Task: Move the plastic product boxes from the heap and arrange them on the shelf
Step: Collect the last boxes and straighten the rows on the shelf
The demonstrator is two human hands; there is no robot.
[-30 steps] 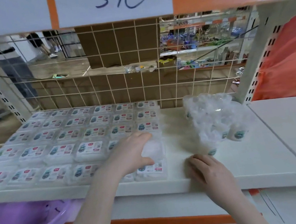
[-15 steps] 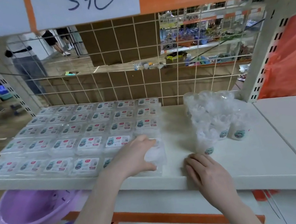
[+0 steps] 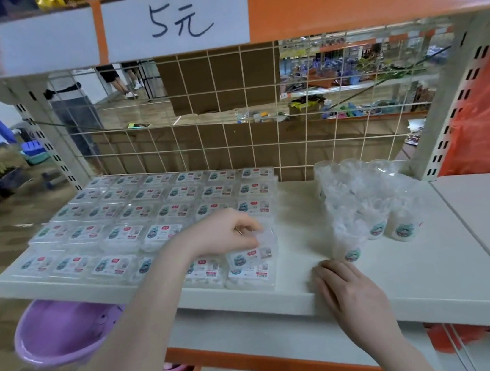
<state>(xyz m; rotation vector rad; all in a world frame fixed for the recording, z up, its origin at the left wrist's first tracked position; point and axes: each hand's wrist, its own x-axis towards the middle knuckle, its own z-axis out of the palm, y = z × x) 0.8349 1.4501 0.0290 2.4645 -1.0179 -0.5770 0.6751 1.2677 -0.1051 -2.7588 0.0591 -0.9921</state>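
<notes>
Flat clear plastic product boxes point(image 3: 152, 203) with printed labels lie in neat rows on the left half of the white shelf point(image 3: 420, 274). My left hand point(image 3: 228, 232) is over the front right corner of the rows, its fingers closed on a clear box point(image 3: 264, 235) held just above the labelled box point(image 3: 249, 265) at the shelf's front. My right hand point(image 3: 349, 291) rests palm down on the shelf's front edge, fingers together, holding nothing. A heap of clear round tubs point(image 3: 364, 200) stands right of the rows.
A wire grid point(image 3: 230, 131) closes the back of the shelf. An upper shelf edge with a paper price sign point(image 3: 175, 23) hangs overhead. A purple basin point(image 3: 60, 331) sits below the shelf on the left. An orange sheet point(image 3: 489, 109) hangs at the right. A person's legs point(image 3: 73, 120) show behind the grid.
My left hand has lifted slightly with the clear box, uncovering the labelled box under it. My right hand has stayed on the shelf edge. The camera has tilted up.
</notes>
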